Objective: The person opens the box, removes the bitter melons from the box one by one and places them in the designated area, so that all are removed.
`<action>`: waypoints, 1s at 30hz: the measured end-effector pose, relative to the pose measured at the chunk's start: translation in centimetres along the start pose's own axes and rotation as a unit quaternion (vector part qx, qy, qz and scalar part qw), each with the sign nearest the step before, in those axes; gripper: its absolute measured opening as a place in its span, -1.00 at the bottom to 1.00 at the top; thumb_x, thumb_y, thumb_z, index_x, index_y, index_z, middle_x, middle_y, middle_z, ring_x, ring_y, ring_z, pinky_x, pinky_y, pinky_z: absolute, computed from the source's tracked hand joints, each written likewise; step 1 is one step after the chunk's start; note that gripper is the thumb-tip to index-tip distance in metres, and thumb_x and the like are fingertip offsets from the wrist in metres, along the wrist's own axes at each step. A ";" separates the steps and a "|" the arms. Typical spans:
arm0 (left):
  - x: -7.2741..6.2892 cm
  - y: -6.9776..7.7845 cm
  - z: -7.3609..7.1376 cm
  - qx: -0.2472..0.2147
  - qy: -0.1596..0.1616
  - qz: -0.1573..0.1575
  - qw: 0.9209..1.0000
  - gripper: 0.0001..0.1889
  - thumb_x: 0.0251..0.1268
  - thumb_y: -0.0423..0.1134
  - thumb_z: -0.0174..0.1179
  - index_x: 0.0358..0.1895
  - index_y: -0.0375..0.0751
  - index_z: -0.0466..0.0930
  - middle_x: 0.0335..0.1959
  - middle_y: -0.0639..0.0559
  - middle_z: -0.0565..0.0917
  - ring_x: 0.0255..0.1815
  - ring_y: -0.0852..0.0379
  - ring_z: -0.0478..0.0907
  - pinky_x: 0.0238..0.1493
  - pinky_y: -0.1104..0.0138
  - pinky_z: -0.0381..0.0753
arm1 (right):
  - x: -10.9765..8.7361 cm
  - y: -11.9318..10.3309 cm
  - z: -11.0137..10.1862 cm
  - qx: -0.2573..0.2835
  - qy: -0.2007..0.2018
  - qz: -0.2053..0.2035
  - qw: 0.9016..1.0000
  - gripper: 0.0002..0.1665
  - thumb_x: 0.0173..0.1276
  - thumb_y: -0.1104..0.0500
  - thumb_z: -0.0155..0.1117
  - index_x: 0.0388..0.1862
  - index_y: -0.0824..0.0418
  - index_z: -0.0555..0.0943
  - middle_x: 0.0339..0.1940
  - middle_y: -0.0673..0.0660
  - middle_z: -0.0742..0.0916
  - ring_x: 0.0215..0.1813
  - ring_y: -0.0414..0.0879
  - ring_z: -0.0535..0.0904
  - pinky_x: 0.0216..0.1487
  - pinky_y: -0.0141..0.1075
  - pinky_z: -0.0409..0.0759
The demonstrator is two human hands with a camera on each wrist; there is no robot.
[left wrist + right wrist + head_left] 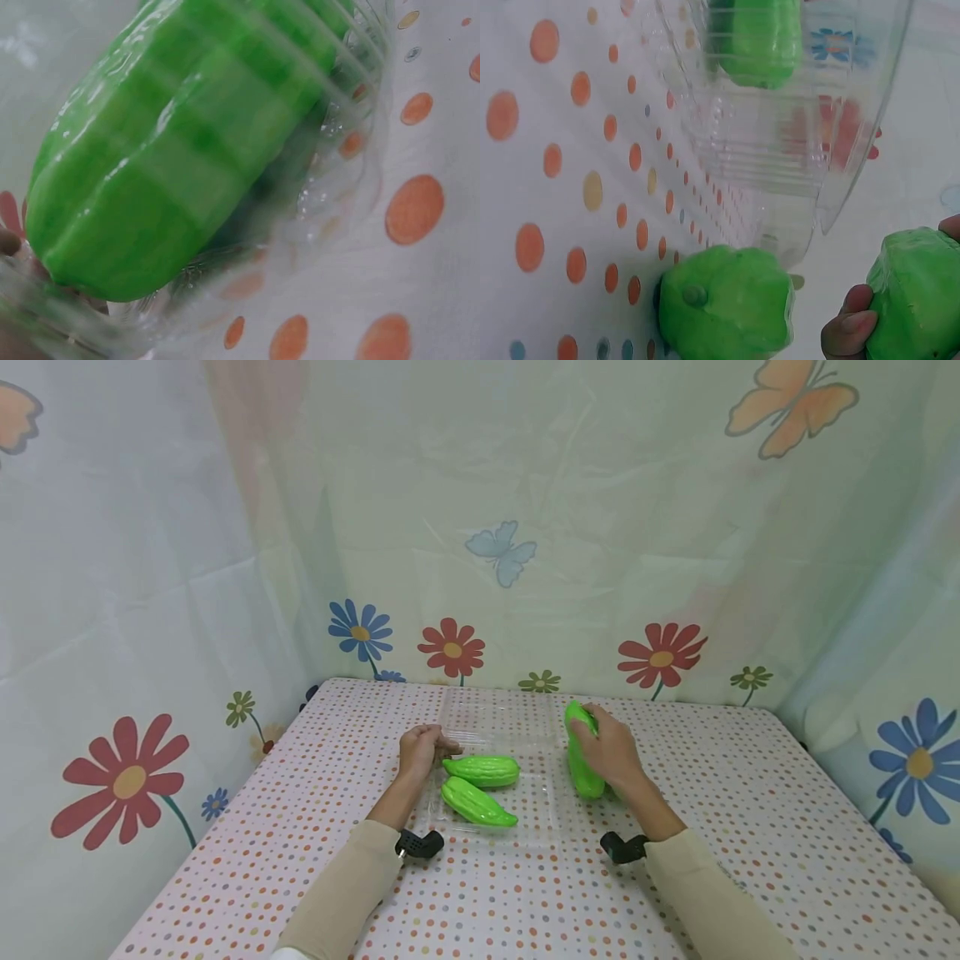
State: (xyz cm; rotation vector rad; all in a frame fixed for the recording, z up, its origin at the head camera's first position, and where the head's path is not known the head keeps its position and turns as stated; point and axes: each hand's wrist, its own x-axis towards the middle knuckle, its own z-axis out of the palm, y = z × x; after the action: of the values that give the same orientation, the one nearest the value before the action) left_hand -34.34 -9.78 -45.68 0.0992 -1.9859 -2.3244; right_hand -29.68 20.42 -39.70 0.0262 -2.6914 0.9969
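A clear plastic clamshell box (538, 814) stands open on the table, its lid (498, 714) folded back. Two bright green, ribbed bitter melons lie in it, one (483, 770) behind the other (476, 802). At the box's left side, my left hand (423, 750) pinches the edge near the lid fold, close to the melons' ends. Right of the box, my right hand (611, 747) grips another green bitter melon (919, 296), with fingertips (855, 322) along its side. Close by, one more bitter melon (724, 304) rests on the table with its stem end showing, partly hidden in the head view.
A white cloth with coloured dots (480, 902) covers the table. Curtains with printed flowers and butterflies (502, 552) stand along the back and both sides. A black wrist camera (420, 843) sits on the left forearm, another (622, 847) on the right.
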 end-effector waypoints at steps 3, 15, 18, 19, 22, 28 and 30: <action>0.0 0.0 0.0 0.001 0.002 0.001 1.000 -0.63 0.50 -0.26 0.03 0.15 -0.52 0.50 -0.42 -0.19 0.79 -0.38 0.05 0.79 -0.17 0.21 0.75 | 0.3 0.3 -0.3 -0.009 -0.001 0.004 1.000 -0.27 0.61 -0.11 -0.10 0.55 0.33 0.28 0.11 0.42 0.63 -0.16 0.12 0.55 -0.23 -0.12 0.57; 0.1 0.0 0.0 0.010 0.003 0.001 1.000 -0.63 0.52 -0.25 0.03 0.15 -0.52 0.50 -0.39 -0.23 0.79 -0.35 0.00 0.79 -0.20 0.25 0.75 | 0.9 1.9 -1.1 -0.008 0.010 0.013 1.000 -0.27 0.62 -0.13 -0.13 0.50 0.37 0.32 0.11 0.43 0.61 -0.09 0.18 0.52 -0.07 0.05 0.52; 0.0 0.0 0.1 0.008 0.004 0.001 1.000 -0.63 0.51 -0.25 0.03 0.15 -0.52 0.49 -0.41 -0.20 0.79 -0.37 0.03 0.79 -0.22 0.25 0.75 | 0.9 2.3 -1.3 -0.009 0.014 0.017 1.000 -0.25 0.62 -0.13 -0.13 0.51 0.38 0.31 0.22 0.46 0.59 -0.02 0.19 0.50 -0.03 0.06 0.50; 0.0 0.0 0.0 0.008 0.005 0.000 1.000 -0.63 0.51 -0.25 0.03 0.16 -0.51 0.49 -0.41 -0.18 0.79 -0.37 0.04 0.79 -0.22 0.25 0.75 | 0.9 2.4 -1.4 -0.008 0.013 0.021 1.000 -0.25 0.62 -0.14 -0.14 0.52 0.38 0.29 0.23 0.46 0.58 -0.03 0.20 0.49 -0.07 0.04 0.50; 0.0 0.0 0.0 0.014 0.008 0.002 1.000 -0.63 0.52 -0.24 0.02 0.13 -0.53 0.51 -0.41 -0.19 0.79 -0.38 0.05 0.78 -0.22 0.26 0.74 | 0.7 2.8 -1.6 -0.007 0.014 0.034 0.999 -0.22 0.62 -0.16 -0.14 0.54 0.37 0.26 0.30 0.48 0.54 -0.02 0.20 0.50 -0.10 -0.01 0.52; -0.1 0.2 0.1 0.004 0.007 -0.007 1.000 -0.62 0.48 -0.27 0.04 0.16 -0.53 0.49 -0.38 -0.23 0.79 -0.38 0.06 0.79 -0.23 0.28 0.74 | 0.4 3.4 -2.2 -0.009 0.027 0.051 0.998 -0.22 0.63 -0.16 -0.15 0.55 0.38 0.24 0.25 0.49 0.55 -0.05 0.20 0.51 -0.10 0.01 0.53; -0.1 0.2 0.1 0.001 0.007 -0.011 1.000 -0.62 0.47 -0.27 0.04 0.17 -0.52 0.49 -0.41 -0.19 0.79 -0.38 0.06 0.79 -0.23 0.29 0.74 | 0.3 3.6 -2.5 -0.011 0.031 0.058 0.998 -0.22 0.63 -0.16 -0.16 0.55 0.38 0.24 0.25 0.50 0.54 -0.07 0.19 0.50 -0.12 -0.01 0.52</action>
State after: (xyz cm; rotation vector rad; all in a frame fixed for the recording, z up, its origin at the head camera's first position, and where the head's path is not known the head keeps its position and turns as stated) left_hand -34.29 -9.70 -45.49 0.1387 -1.9901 -2.3281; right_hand -29.76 24.79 -40.14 -0.1634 -2.6722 0.9836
